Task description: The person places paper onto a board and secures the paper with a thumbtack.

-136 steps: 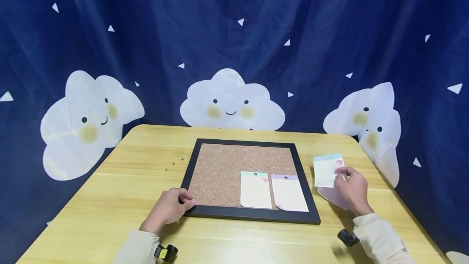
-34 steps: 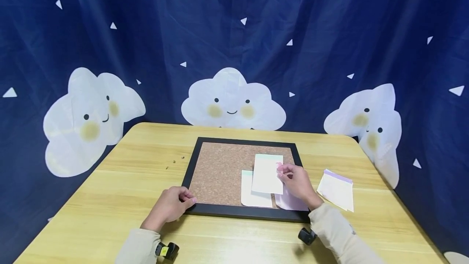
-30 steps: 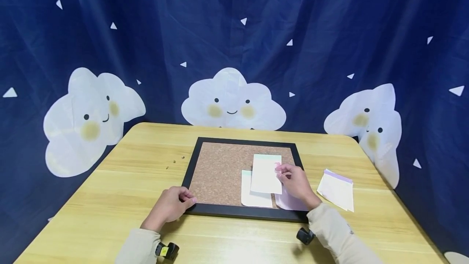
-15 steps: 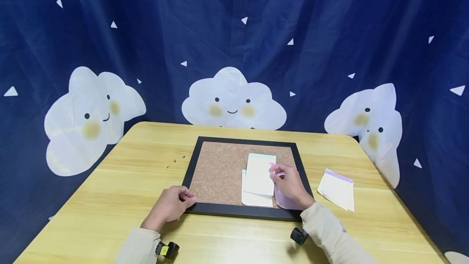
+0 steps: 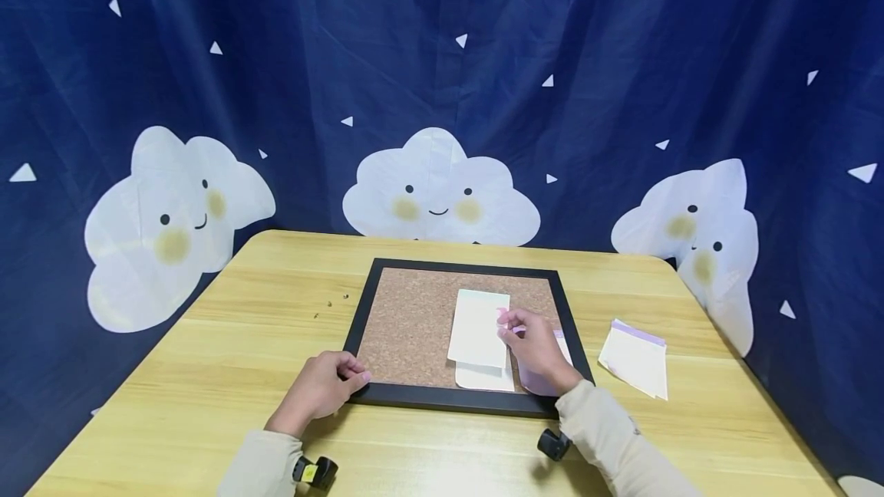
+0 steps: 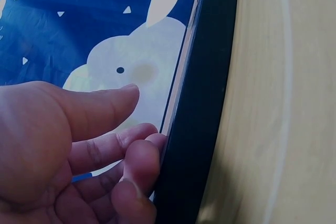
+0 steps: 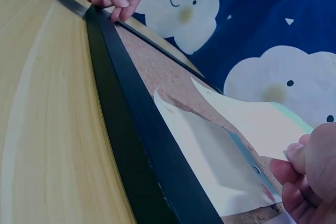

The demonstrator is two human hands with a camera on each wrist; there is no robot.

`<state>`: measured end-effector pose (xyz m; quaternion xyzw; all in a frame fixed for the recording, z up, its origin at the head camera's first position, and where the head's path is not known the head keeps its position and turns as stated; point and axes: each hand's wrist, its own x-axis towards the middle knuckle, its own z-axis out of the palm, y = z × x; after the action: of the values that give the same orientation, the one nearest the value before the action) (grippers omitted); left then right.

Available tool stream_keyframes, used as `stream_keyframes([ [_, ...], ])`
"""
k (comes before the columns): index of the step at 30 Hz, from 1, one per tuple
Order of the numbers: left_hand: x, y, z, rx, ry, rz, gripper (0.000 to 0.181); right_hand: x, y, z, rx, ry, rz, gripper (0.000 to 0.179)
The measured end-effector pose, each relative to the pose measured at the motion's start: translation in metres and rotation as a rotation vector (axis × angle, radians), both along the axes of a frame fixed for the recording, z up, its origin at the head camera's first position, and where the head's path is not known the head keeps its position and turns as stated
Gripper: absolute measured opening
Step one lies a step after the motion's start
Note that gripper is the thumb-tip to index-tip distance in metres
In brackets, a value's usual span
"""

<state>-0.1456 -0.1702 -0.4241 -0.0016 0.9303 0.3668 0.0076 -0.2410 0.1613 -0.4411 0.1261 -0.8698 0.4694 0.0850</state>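
A cork board (image 5: 407,328) in a black frame lies on the wooden table. My left hand (image 5: 321,390) rests at its near left corner; in the left wrist view, loosely bent fingers touch the frame (image 6: 194,98) and the thumb stands apart. My right hand (image 5: 535,347) pinches the right edge of a white sheet of notepaper (image 5: 479,328) with a pale green top strip. This sheet is raised over another green-topped sheet (image 7: 210,156), fixed by a dark pushpin (image 7: 256,170). Right of that, a purple-topped sheet (image 5: 539,378) lies partly behind my right hand.
Loose sheets of notepaper (image 5: 635,359), the top one with a purple strip, lie on the table right of the board. Several small dark pushpins (image 5: 330,304) lie left of it. A blue curtain (image 5: 442,37) with clouds hangs behind the table (image 5: 228,328).
My right hand has picked up the green-topped sheet from the right of the board, carried it over the board, and shifted it further left. My left hand has stayed at the corner.
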Motion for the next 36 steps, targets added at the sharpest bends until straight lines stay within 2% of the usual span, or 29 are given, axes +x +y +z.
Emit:
stream_keyframes([
  [9, -0.001, 0.000, -0.002, 0.002, -0.002, 0.013, 0.007, 0.001, -0.010, -0.002, -0.002, -0.015, 0.020, 0.010],
  [16, -0.002, 0.000, -0.002, 0.010, 0.001, 0.003, 0.008, 0.002, -0.019, -0.004, -0.038, -0.059, 0.022, 0.009],
  [22, -0.002, 0.000, -0.002, 0.012, 0.007, -0.001, 0.010, 0.001, -0.025, -0.004, 0.008, -0.032, 0.036, 0.010],
  [29, -0.001, 0.000, -0.002, 0.011, 0.014, 0.000, 0.010, 0.002, -0.032, -0.002, -0.016, -0.037, 0.080, 0.009],
  [36, -0.001, 0.000, -0.001, 0.010, 0.012, 0.003, 0.010, 0.002, -0.037, -0.005, 0.004, -0.015, 0.120, 0.011],
])
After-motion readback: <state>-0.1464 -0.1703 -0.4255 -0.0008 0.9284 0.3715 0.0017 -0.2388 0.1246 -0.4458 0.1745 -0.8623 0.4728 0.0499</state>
